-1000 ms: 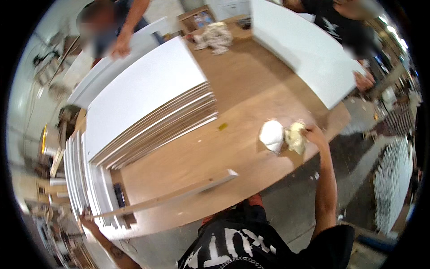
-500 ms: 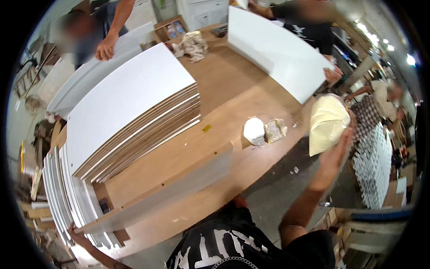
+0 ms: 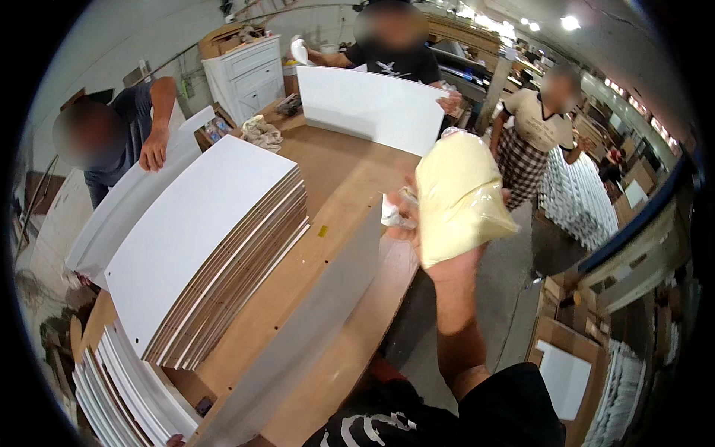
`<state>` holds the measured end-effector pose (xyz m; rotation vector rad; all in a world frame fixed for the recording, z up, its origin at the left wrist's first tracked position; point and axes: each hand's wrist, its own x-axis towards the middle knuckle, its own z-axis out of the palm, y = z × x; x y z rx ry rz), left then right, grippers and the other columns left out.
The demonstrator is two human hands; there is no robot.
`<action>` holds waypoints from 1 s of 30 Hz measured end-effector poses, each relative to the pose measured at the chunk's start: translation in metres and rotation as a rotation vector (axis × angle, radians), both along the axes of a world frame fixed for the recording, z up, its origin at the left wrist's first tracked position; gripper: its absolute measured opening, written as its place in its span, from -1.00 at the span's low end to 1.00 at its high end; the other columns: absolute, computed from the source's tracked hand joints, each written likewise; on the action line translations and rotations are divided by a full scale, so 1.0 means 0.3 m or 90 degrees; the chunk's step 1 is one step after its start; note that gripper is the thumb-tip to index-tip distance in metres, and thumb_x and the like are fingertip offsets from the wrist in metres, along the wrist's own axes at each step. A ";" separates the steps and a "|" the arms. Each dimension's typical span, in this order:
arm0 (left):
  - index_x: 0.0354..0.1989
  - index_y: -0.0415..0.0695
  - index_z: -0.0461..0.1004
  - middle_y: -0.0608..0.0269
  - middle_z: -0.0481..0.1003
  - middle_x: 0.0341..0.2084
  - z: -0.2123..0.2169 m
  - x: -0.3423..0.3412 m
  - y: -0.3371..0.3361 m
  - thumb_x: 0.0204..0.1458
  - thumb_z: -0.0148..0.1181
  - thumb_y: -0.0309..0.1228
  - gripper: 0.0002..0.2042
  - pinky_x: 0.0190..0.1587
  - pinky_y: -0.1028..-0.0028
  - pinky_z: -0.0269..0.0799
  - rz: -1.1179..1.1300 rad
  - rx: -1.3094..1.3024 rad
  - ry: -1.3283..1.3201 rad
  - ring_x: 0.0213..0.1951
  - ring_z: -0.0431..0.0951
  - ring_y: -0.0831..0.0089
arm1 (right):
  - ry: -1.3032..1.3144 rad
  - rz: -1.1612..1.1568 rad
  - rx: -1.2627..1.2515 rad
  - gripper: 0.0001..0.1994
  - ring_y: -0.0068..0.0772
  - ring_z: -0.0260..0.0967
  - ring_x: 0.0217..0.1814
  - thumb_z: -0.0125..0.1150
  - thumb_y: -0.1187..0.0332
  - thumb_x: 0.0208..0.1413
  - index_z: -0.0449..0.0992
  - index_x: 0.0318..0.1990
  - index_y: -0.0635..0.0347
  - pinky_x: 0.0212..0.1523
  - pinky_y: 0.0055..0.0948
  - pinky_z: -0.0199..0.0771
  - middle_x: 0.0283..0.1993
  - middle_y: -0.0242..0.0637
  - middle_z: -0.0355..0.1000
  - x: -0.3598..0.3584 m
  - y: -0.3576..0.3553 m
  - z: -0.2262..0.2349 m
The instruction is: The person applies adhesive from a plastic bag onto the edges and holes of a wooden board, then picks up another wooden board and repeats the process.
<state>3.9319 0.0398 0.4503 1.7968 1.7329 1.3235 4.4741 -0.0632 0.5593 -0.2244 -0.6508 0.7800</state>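
Right hand point(image 3: 451, 267) holding bag point(image 3: 456, 175), yellow contents point(image 3: 454, 212)

The bag point(image 3: 462, 197) is pale yellow, the stack point(image 3: 201, 216) white with brown-and-white striped edges point(image 3: 234, 272), the tabletop point(image 3: 350, 156) tan, the sleeve point(image 3: 514, 406) black.

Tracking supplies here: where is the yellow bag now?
In the head view, right of centre, the yellow bag is in the person's right hand, below the far white panel's right end.

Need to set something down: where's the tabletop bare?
Free: brown tabletop between white panel stack and far upright panel; partly, the strip between stack and drilled board, bearing a yellow scrap. Crowded: near-left end, with white slats.
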 end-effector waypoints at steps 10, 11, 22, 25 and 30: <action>-0.37 -0.34 0.55 0.05 0.50 -0.47 0.026 0.029 -0.040 0.04 -0.16 -0.27 -0.61 -0.38 0.37 0.37 -0.084 -0.028 -0.012 -0.44 0.44 0.25 | 0.224 0.303 0.170 -0.08 0.24 0.24 0.14 0.11 -0.28 -0.03 -0.09 0.38 0.00 -0.11 0.13 0.40 0.26 0.13 0.12 -0.362 0.090 0.022; -0.36 -0.34 0.55 0.05 0.50 -0.47 0.009 0.025 -0.032 0.02 -0.18 -0.28 -0.61 -0.38 0.37 0.37 -0.110 0.009 0.025 -0.43 0.45 0.25 | 0.118 0.353 0.251 -0.09 0.28 0.20 0.18 0.07 -0.31 -0.02 -0.08 0.37 -0.02 -0.04 0.22 0.35 0.27 0.16 0.09 -0.342 0.162 0.053; -0.37 -0.32 0.58 0.10 0.50 -0.44 0.010 0.022 -0.056 0.00 -0.13 -0.25 -0.61 -0.34 0.45 0.34 -0.084 -0.093 -0.076 -0.33 0.45 0.30 | 0.061 0.250 -0.068 -0.27 -0.08 0.44 -0.06 0.22 -0.14 -0.01 0.14 0.21 0.05 -0.46 -0.27 0.66 -0.02 -0.03 0.34 -0.549 0.183 -0.058; -0.36 -0.31 0.58 0.09 0.51 -0.44 0.014 0.032 -0.058 0.01 -0.11 -0.28 -0.63 -0.38 0.46 0.35 -0.098 -0.183 -0.252 -0.39 0.46 0.31 | 0.054 0.268 0.060 -0.24 -0.08 0.44 -0.05 0.22 -0.14 -0.02 0.10 0.24 0.06 -0.44 -0.24 0.66 0.01 0.00 0.33 -0.573 0.230 0.047; -0.43 -0.25 0.57 0.18 0.46 -0.37 0.011 0.076 -0.043 0.10 -0.06 -0.22 -0.64 -0.17 0.41 0.37 -0.091 -0.155 -0.286 -0.31 0.44 0.42 | -0.043 0.107 -0.035 -0.27 -0.13 0.45 -0.07 0.24 0.00 0.02 0.10 0.23 0.22 -0.36 -0.24 0.66 0.01 -0.03 0.33 -0.640 0.314 -0.089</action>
